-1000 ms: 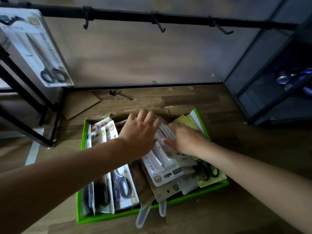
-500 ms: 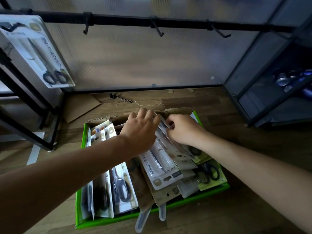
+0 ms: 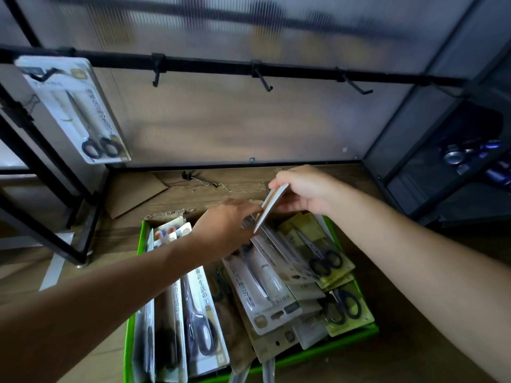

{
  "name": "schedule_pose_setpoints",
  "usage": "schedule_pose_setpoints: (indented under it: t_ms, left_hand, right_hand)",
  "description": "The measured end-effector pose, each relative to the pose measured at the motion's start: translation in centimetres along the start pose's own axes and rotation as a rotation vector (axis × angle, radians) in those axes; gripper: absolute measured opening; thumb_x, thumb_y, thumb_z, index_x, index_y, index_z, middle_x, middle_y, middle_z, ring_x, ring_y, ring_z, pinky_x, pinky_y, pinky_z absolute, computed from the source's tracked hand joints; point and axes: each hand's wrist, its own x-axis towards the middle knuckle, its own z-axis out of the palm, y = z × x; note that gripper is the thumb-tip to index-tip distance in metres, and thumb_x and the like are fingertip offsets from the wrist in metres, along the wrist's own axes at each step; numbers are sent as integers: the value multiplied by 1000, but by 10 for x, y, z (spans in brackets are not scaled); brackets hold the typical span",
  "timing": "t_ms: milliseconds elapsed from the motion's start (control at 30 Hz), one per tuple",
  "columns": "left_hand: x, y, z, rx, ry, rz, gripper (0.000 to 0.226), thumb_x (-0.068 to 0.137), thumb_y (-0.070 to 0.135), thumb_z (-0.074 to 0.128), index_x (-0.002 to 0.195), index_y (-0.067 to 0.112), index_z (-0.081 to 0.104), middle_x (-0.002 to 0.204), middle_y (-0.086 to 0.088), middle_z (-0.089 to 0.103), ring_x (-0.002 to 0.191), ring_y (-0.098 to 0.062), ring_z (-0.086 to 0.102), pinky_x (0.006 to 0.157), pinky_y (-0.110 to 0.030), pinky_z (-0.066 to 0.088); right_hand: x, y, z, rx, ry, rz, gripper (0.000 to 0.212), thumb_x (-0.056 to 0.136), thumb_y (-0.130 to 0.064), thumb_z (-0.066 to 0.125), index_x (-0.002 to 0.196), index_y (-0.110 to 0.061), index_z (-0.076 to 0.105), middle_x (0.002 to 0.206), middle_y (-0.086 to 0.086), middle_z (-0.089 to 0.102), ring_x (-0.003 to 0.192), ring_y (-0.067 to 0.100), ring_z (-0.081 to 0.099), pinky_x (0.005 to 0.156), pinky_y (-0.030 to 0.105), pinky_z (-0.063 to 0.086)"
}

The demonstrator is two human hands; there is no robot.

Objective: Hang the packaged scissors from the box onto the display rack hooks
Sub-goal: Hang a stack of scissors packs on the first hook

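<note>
Dim, soft daylight filters through the translucent ribbed plastic back panel (image 3: 249, 120); the upper black rail (image 3: 221, 12) is smeared by motion blur; the lower black hook bar (image 3: 221, 66) reads sharp, though wide-angle distortion bows it and splays the black frame legs (image 3: 41, 233) at the left edge; the dark mesh shelf unit (image 3: 442, 167) sinks into shadow; faint glare streaks the clear blister packs (image 3: 265, 286) in the green cardboard box (image 3: 331, 343); the raised card-backed scissors pack (image 3: 272, 208) looks slightly soft.
</note>
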Motion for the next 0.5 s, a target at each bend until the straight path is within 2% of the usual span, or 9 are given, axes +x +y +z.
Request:
schedule_pose_setpoints:
  t_ms: [67, 167, 233, 333, 433, 500]
  left_hand:
    - [0, -5, -5, -124, 70, -59, 17, 95, 25, 58, 109, 29, 67, 87, 16, 60, 74, -7, 60, 59, -12, 40]
    - [5, -9, -13, -171, 168, -136, 20, 98, 28, 54, 87, 23, 69, 71, 6, 63, 65, -16, 59, 51, -14, 37]
    - [11, -13, -21, -217, 236, -195, 22, 97, 29, 55, 83, 20, 70, 68, 3, 63, 65, -17, 58, 54, -18, 37]
    - [22, -26, -31, -404, 320, -250, 16, 97, 26, 56, 95, 19, 71, 77, 8, 69, 69, -4, 62, 67, -21, 49]
    - [28, -38, -44, -629, 406, -315, 17, 98, 21, 53, 105, 16, 69, 95, 1, 73, 79, -7, 67, 77, -30, 59]
    - [29, -46, -54, -695, 461, -339, 14, 99, 18, 52, 102, 15, 65, 95, -2, 71, 78, -10, 67, 75, -27, 58]
  right_hand:
    - [0, -5, 0, 19, 13, 17, 16, 96, -18, 52, 89, -7, 63, 86, 10, 61, 69, 21, 62, 58, 31, 55]
    - [2, -12, 0, -34, 59, -9, 37, 104, -42, 37, 101, -11, 56, 85, 14, 65, 66, 21, 63, 57, 32, 55]
    - [5, -16, 3, -90, 96, -97, 41, 104, -48, 29, 106, -13, 50, 84, 16, 68, 66, 24, 65, 60, 35, 55]
    - [9, -21, 9, -124, 109, -244, 40, 105, -44, 23, 114, -14, 46, 84, 18, 70, 62, 26, 64, 56, 33, 52]
    - [10, -29, 20, -138, 75, -349, 34, 107, -35, 26, 118, -14, 50, 83, 15, 69, 64, 24, 63, 57, 34, 50]
    - [13, -35, 30, -211, 63, -434, 24, 106, -29, 33, 111, -14, 51, 88, 10, 69, 71, 23, 65, 62, 39, 53]
